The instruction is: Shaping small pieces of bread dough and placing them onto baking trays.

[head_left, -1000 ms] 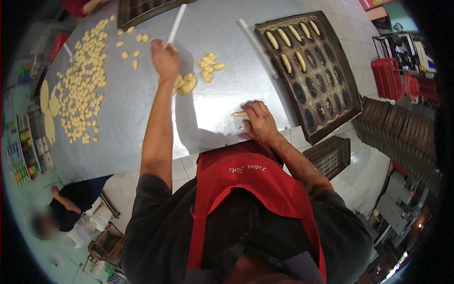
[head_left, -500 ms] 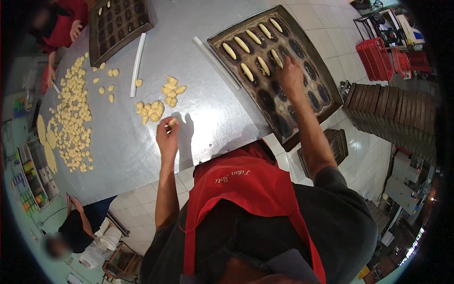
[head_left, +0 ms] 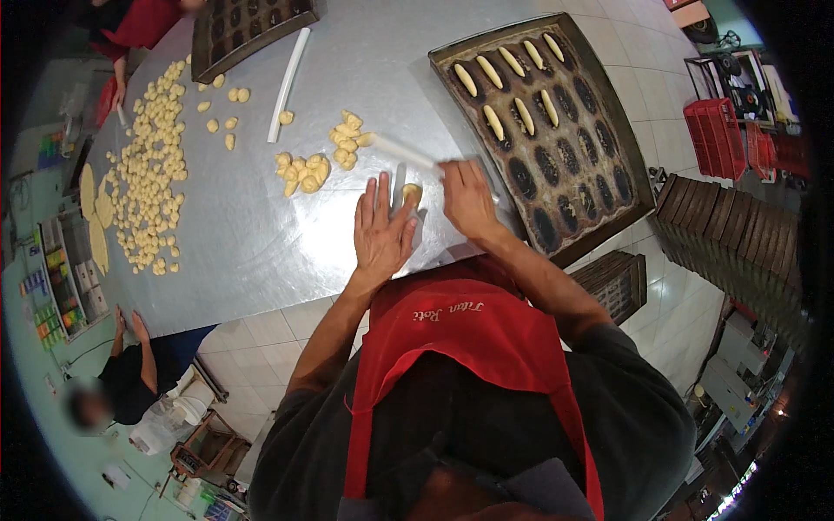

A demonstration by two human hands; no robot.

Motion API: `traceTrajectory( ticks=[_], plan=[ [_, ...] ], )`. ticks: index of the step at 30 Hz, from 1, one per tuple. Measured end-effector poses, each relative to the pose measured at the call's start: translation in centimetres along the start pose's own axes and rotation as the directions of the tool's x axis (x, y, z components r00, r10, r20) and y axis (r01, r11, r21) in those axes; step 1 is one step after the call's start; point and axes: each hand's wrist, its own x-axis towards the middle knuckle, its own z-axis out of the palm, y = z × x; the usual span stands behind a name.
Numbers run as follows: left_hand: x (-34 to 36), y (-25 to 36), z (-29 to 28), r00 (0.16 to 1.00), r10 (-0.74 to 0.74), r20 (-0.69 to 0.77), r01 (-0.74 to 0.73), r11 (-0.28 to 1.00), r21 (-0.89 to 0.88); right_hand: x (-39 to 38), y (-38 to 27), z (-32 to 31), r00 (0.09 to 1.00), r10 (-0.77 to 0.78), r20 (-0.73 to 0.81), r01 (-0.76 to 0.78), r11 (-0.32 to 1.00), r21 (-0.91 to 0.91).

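Note:
My left hand [head_left: 382,233] rests on the metal table with its fingers stretched out. Beside its index finger and thumb lies a small flattened piece of dough [head_left: 413,192]; whether they touch it I cannot tell. In my right hand [head_left: 470,201] is a white rolling rod [head_left: 401,153], blurred by motion and slanting over the table just beyond the dough piece. Further off to the left are two clusters of pale dough balls [head_left: 303,173]. On the right, a dark baking tray [head_left: 539,148] with oval hollows holds several slim dough sticks [head_left: 523,115] in its far rows.
A second white rod [head_left: 289,84] lies near another dark tray [head_left: 248,35]. Many loose dough balls [head_left: 149,169] cover the table's left side. Co-workers' hands [head_left: 130,326] show at the left edges. Stacked trays [head_left: 728,221] and a red crate [head_left: 715,139] stand to the right.
My right hand has left the baking tray, where it held a dough stick, and now grips the white rod. My left hand has moved right and spread, its dough piece now on the table.

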Motion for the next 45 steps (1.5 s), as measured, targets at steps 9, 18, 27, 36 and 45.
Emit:
traceTrajectory(
  ticks=[9,18,27,36,45],
  plan=[
    [7.0,-6.8,2.2,0.997,-0.031,-0.066,0.042,0.982,0.184,-0.1,-1.6,1.7,0.982,-0.188,-0.002,0.187,0.978,0.091],
    [-1.5,-2.7,2.0,0.983,0.115,0.139,-0.087,0.977,-0.195,-3.3,-1.7,2.2,0.996,0.060,-0.069,-0.060,0.998,0.007],
    [-4.5,-2.0,1.1,0.958,0.168,0.234,-0.152,0.985,-0.082,-3.7,-5.8,1.4,0.918,-0.393,-0.045,0.367,0.889,-0.274],
    [7.2,-13.4,-2.2,0.949,-0.151,-0.277,0.110,0.981,-0.160,1.0,-9.7,5.4,0.979,-0.174,0.111,0.189,0.971,-0.147],
    [18.1,-18.0,-1.2,0.932,-0.076,0.355,0.157,0.965,-0.208,1.7,-8.6,6.7,0.967,-0.256,0.012,0.254,0.952,-0.173]
  ],
)
